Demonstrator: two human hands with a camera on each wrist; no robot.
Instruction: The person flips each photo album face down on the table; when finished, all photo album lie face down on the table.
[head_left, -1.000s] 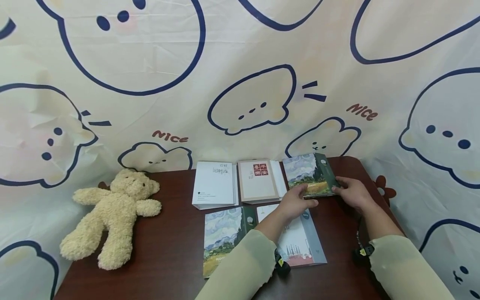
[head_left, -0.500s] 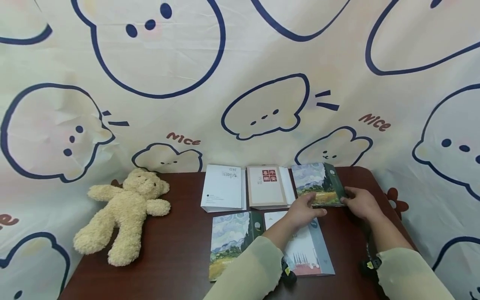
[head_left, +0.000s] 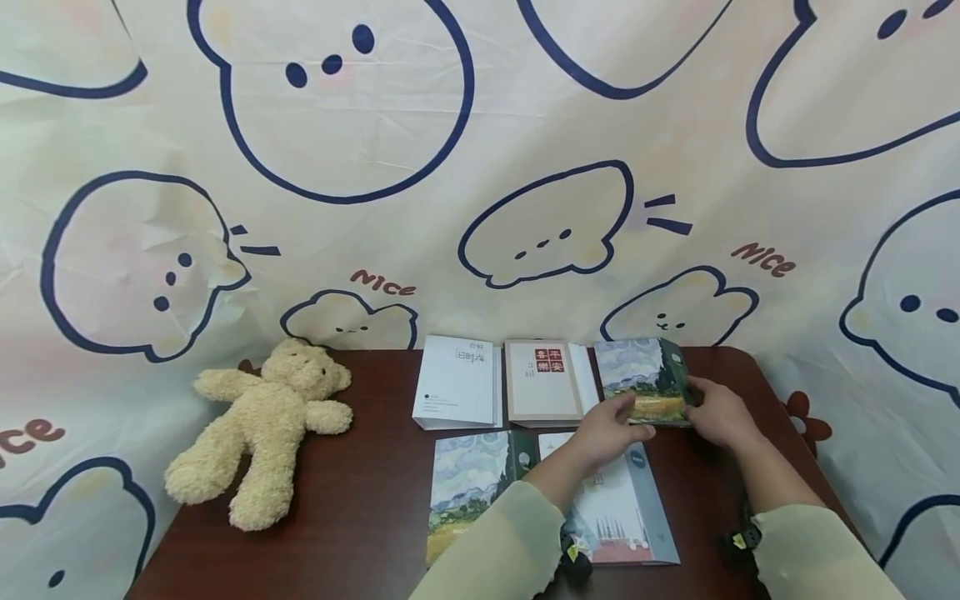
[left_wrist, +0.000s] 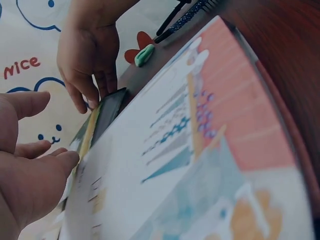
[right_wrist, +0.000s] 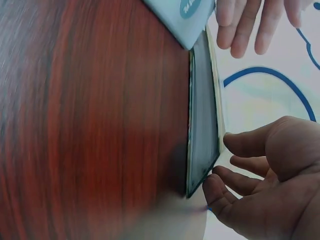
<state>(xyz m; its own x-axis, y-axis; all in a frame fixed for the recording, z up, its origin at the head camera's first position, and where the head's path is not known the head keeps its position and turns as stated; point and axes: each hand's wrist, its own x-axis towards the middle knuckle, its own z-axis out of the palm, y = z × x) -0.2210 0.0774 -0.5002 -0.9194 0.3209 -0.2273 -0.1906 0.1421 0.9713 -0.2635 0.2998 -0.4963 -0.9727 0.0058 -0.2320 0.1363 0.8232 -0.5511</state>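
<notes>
In the head view a photo album (head_left: 633,367) with a painted landscape cover and dark green spine lies at the back right of the table. My right hand (head_left: 720,412) is at its right edge; in the right wrist view thumb and fingers (right_wrist: 212,190) pinch its spine-side corner. My left hand (head_left: 603,433) reaches to its lower left, fingers extended, gripping nothing. Under the left wrist lies a white album (head_left: 611,529) with a grey-blue spine and pink bottom. A second landscape album (head_left: 465,492), partly covered by the left sleeve, lies beside it.
A beige album (head_left: 543,383) with a red stamp design and a white album (head_left: 457,383) stand in the back row, left of the landscape one. A cream teddy bear (head_left: 273,425) lies on the left of the brown table (head_left: 352,533). Patterned cloth (head_left: 420,250) hangs behind.
The head view has shifted. The back-right landscape album has come slightly nearer, more level with the row's beige album. My right hand stays at its edge and the left at its lower left.
</notes>
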